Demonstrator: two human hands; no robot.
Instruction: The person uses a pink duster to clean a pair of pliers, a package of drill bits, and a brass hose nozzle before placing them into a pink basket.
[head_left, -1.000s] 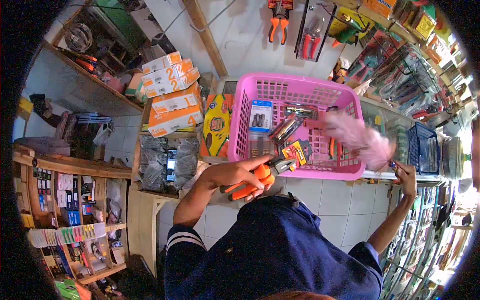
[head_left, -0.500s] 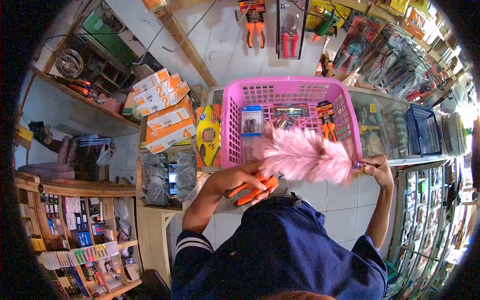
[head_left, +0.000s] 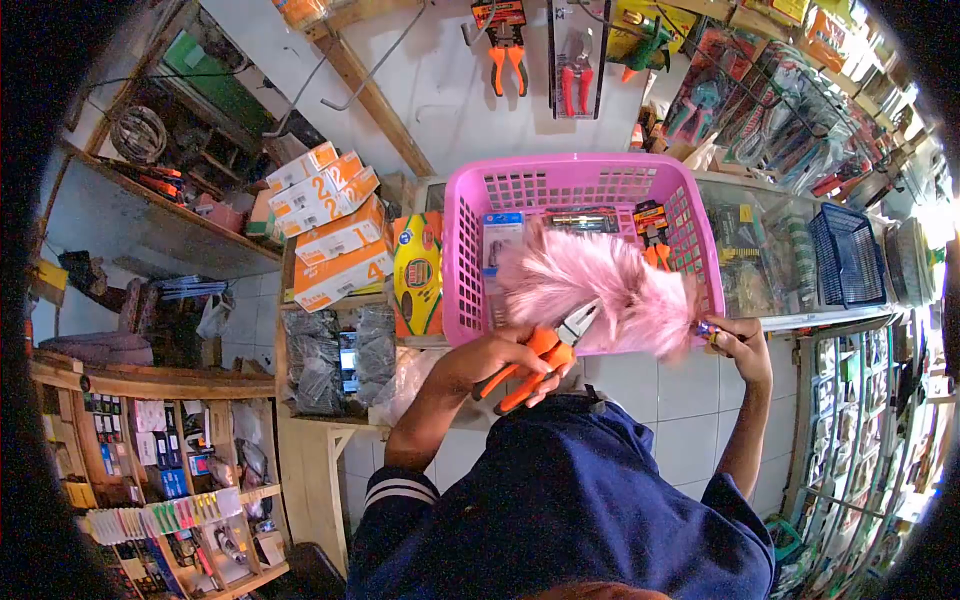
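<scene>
Closed around the orange handles of a pair of pliers (head_left: pixel 548 352) is my left hand (head_left: pixel 495 362); the metal jaws point up and right against the duster. My right hand (head_left: pixel 742 348) grips the handle end of a fluffy pink duster (head_left: pixel 610 285). The duster stretches leftward over the front of a pink plastic basket (head_left: pixel 708 250) and hides part of what lies inside. In the basket I see a blue-topped blister pack (head_left: pixel 502 235), partly covered, a dark flat package (head_left: pixel 583 222), and a carded tool with orange handles (head_left: pixel 652 232).
The basket stands on a glass counter (head_left: pixel 755 260) beside a dark blue wire basket (head_left: pixel 850 255). Stacked orange-and-white boxes (head_left: pixel 335 225) and a yellow-green package (head_left: pixel 417 275) are to its left. Carded pliers (head_left: pixel 508 60) and red-handled pruners (head_left: pixel 577 80) hang above.
The pliers have risen and turned, so their metal jaws now show in front of the duster. My left hand moved slightly right. The duster has shifted a little left, its shape changed.
</scene>
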